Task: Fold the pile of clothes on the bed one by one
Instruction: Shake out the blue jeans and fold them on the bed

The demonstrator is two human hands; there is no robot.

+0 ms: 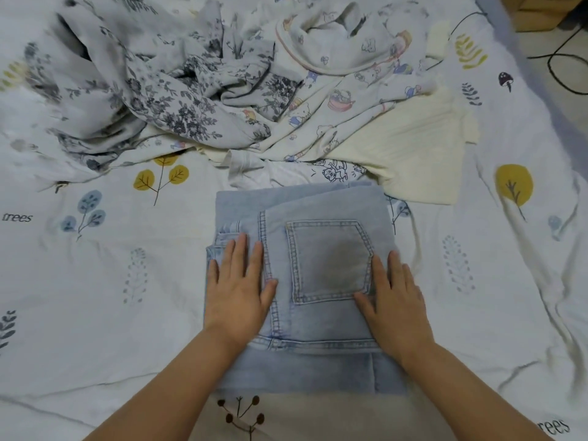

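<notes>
A white bed sheet (pixel 105 281) printed with yellow and blue trees and the word "trees" fills the view and runs off every edge. Across its far half lies the unfolded pile: a grey floral garment (pixel 152 100) on the left, blurred at its top, and a cartoon-print garment (pixel 343 87) on the right, both crumpled so their shapes are hard to make out. A cream ribbed top (pixel 413 154) is partly buried under the cartoon print. Nearer, the folded light-blue jeans (pixel 318 361) lie flat on the sheet, back pocket (pixel 329 259) up. The left hand (pixel 238 288) and right hand (pixel 394 297) press flat on the denim, fingers straight, gripping nothing. A black cable (pixel 560 55) at the top right is cut off by the frame.
</notes>
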